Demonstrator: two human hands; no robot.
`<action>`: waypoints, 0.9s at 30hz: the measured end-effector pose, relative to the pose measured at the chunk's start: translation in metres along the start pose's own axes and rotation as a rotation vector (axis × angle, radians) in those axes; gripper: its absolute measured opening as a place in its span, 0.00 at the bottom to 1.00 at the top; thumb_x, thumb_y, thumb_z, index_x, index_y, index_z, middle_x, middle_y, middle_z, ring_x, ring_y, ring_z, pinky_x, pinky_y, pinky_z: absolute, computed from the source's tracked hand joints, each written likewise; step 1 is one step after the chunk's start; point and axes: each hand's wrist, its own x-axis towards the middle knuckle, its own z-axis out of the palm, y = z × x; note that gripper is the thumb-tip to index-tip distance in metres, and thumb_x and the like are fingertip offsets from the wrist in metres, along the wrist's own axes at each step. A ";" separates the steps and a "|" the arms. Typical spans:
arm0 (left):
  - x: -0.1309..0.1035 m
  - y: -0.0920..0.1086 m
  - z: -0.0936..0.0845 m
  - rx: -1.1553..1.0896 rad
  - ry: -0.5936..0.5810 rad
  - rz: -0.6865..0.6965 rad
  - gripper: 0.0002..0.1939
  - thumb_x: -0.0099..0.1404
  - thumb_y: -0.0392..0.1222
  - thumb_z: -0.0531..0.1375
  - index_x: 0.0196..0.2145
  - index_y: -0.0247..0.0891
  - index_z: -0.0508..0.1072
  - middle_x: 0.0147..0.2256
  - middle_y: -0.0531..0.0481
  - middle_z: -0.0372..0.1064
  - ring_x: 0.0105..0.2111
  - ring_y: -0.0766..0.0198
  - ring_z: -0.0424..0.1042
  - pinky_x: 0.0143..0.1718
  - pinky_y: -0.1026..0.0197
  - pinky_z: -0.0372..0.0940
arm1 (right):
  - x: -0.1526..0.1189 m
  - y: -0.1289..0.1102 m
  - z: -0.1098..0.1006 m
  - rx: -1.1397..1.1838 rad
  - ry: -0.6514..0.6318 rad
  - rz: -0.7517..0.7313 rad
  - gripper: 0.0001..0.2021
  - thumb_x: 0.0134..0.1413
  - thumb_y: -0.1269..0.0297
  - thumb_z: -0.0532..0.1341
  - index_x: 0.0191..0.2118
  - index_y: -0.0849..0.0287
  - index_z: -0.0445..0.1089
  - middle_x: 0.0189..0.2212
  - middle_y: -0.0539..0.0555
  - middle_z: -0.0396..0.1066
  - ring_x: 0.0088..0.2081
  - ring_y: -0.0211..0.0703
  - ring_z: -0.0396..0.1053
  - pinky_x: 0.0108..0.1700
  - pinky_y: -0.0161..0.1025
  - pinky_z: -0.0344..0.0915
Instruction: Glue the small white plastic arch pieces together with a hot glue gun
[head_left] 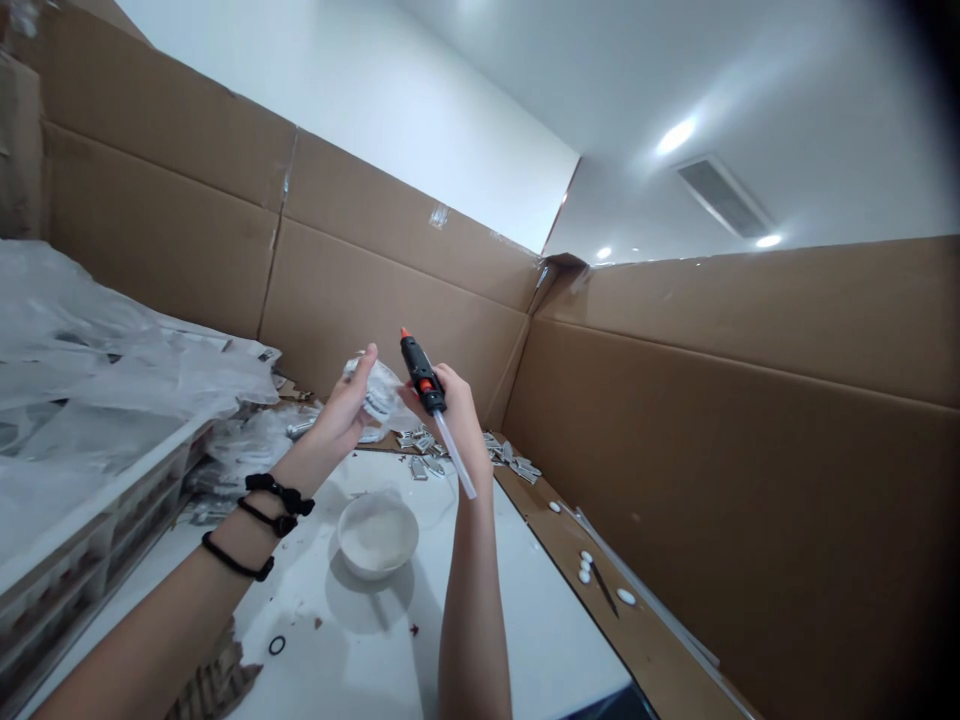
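Note:
My left hand is closed around a clear plastic-wrapped bundle with whitish, ridged contents, its thumb pointing up. Just to the right, my right hand grips a black and orange hot glue gun. The gun's orange nozzle points up and away, and a translucent glue stick juts out of its rear. Fingers of the right hand appear to touch the edge of the plastic, though the gun partly hides them. Beneath both hands, a white bowl stands on the white tabletop.
Small silver metal pieces lie scattered at the table's back. White oval pieces and a dark thin tool rest on the right cardboard strip. Left stands a white crate heaped with plastic bags. Cardboard walls enclose the table.

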 end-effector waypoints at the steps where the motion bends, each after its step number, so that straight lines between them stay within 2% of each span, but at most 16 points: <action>1: 0.000 0.000 0.000 0.001 -0.015 -0.002 0.19 0.49 0.56 0.65 0.29 0.39 0.67 0.21 0.55 0.67 0.22 0.67 0.68 0.23 0.66 0.61 | 0.000 0.002 -0.001 -0.006 0.012 0.016 0.08 0.48 0.60 0.58 0.25 0.58 0.63 0.26 0.49 0.61 0.26 0.37 0.58 0.30 0.33 0.54; 4: 0.000 -0.001 -0.001 0.002 -0.101 -0.036 0.14 0.51 0.47 0.67 0.31 0.36 0.70 0.24 0.53 0.70 0.23 0.68 0.68 0.25 0.66 0.63 | 0.003 0.010 -0.002 0.007 0.165 0.145 0.09 0.47 0.60 0.57 0.24 0.59 0.61 0.22 0.48 0.59 0.24 0.37 0.56 0.28 0.33 0.53; 7: -0.001 -0.001 -0.002 0.039 -0.279 -0.138 0.12 0.48 0.34 0.67 0.32 0.34 0.72 0.27 0.51 0.72 0.28 0.67 0.70 0.31 0.66 0.66 | 0.006 0.023 0.001 0.083 0.358 0.318 0.11 0.47 0.57 0.56 0.25 0.59 0.62 0.19 0.47 0.58 0.23 0.37 0.56 0.27 0.34 0.54; 9: -0.002 0.000 -0.002 0.094 -0.388 -0.195 0.13 0.48 0.30 0.67 0.33 0.33 0.72 0.29 0.49 0.73 0.31 0.66 0.71 0.36 0.65 0.66 | 0.006 0.030 0.002 0.108 0.418 0.374 0.13 0.49 0.54 0.55 0.26 0.60 0.64 0.18 0.47 0.58 0.22 0.38 0.56 0.26 0.35 0.55; 12: -0.003 -0.003 -0.004 0.259 -0.421 -0.163 0.15 0.51 0.36 0.66 0.38 0.33 0.72 0.34 0.47 0.73 0.34 0.64 0.71 0.37 0.63 0.65 | 0.006 0.034 -0.001 0.005 0.487 0.362 0.14 0.50 0.53 0.55 0.28 0.60 0.65 0.21 0.51 0.63 0.24 0.41 0.60 0.30 0.37 0.57; 15: 0.000 -0.009 -0.005 0.490 -0.378 -0.054 0.20 0.52 0.43 0.65 0.43 0.36 0.70 0.37 0.47 0.72 0.36 0.62 0.70 0.34 0.62 0.64 | 0.004 0.026 -0.010 -0.165 0.556 0.232 0.14 0.53 0.53 0.54 0.32 0.60 0.66 0.30 0.56 0.67 0.31 0.44 0.63 0.37 0.40 0.59; 17: 0.002 -0.014 -0.006 0.557 -0.397 -0.002 0.21 0.52 0.45 0.65 0.43 0.36 0.70 0.38 0.48 0.72 0.36 0.61 0.70 0.35 0.62 0.63 | 0.002 0.017 -0.019 -0.213 0.477 0.111 0.13 0.55 0.55 0.53 0.33 0.59 0.67 0.34 0.57 0.68 0.35 0.45 0.62 0.40 0.41 0.59; 20: 0.002 -0.018 -0.005 0.567 -0.457 0.037 0.19 0.52 0.46 0.64 0.41 0.36 0.71 0.39 0.49 0.72 0.38 0.61 0.69 0.37 0.63 0.62 | -0.003 0.008 -0.029 -0.157 0.166 -0.039 0.10 0.55 0.58 0.55 0.36 0.57 0.68 0.39 0.56 0.69 0.41 0.46 0.62 0.45 0.41 0.58; 23: -0.003 -0.018 -0.003 0.607 -0.471 0.004 0.15 0.53 0.45 0.63 0.38 0.36 0.72 0.35 0.50 0.71 0.35 0.62 0.69 0.33 0.65 0.61 | -0.007 0.010 -0.028 -0.087 -0.080 -0.073 0.09 0.52 0.59 0.57 0.37 0.57 0.69 0.41 0.55 0.69 0.43 0.46 0.63 0.46 0.41 0.58; 25: -0.006 -0.018 -0.003 0.592 -0.475 -0.074 0.13 0.53 0.43 0.61 0.36 0.36 0.71 0.30 0.52 0.69 0.29 0.65 0.67 0.27 0.67 0.59 | -0.006 0.015 -0.023 -0.036 -0.118 -0.014 0.09 0.52 0.59 0.57 0.33 0.59 0.68 0.34 0.53 0.70 0.36 0.44 0.64 0.40 0.38 0.60; 27: -0.008 -0.019 -0.002 0.512 -0.468 -0.151 0.09 0.53 0.39 0.59 0.34 0.35 0.69 0.27 0.53 0.67 0.25 0.67 0.65 0.24 0.68 0.57 | -0.004 0.020 -0.018 0.026 -0.069 0.052 0.08 0.51 0.60 0.56 0.30 0.60 0.66 0.26 0.50 0.66 0.28 0.39 0.62 0.32 0.35 0.58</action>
